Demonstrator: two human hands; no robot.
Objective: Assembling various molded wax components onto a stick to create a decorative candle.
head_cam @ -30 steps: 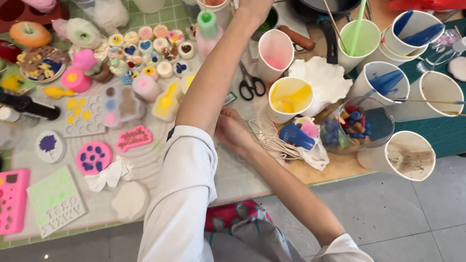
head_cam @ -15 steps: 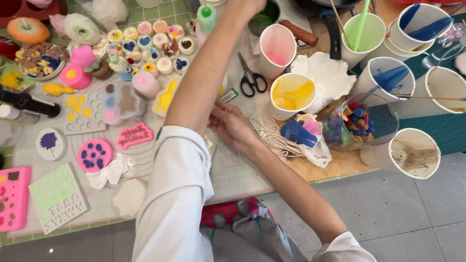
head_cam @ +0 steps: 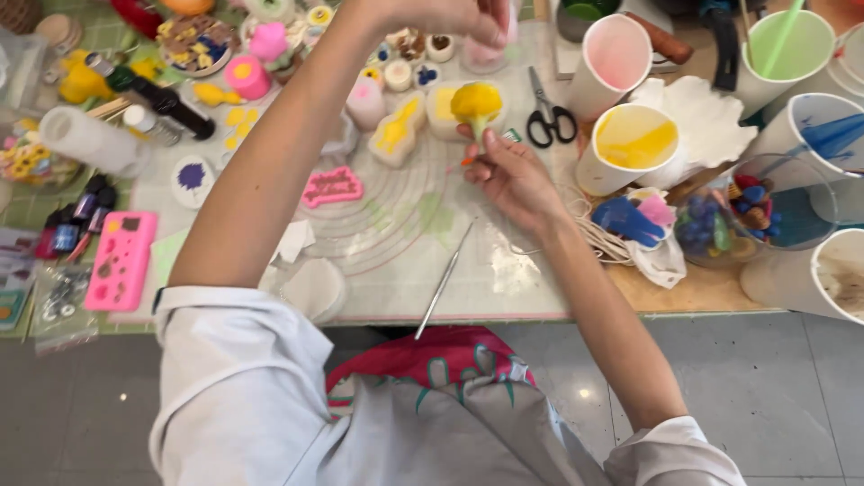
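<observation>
Right hand pinching stem of round yellow soft ball, mid desk. Left hand stretched to far edge, fingers closed around pale pink plastic cup.

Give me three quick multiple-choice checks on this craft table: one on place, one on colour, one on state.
1. Where are the scissors?
A. Left of the cup of yellow liquid
B. On the pink mould
C. On the floor

2. What colour is the piece on a stem in the right hand?
A. Blue
B. Yellow
C. Black

3. How is the left hand?
A. Flat on the mat
B. Fingers on a pink container
C. In the lap

A: they lie beside the cup.
B: the piece is yellow.
B: it reaches to the pink container.
</observation>
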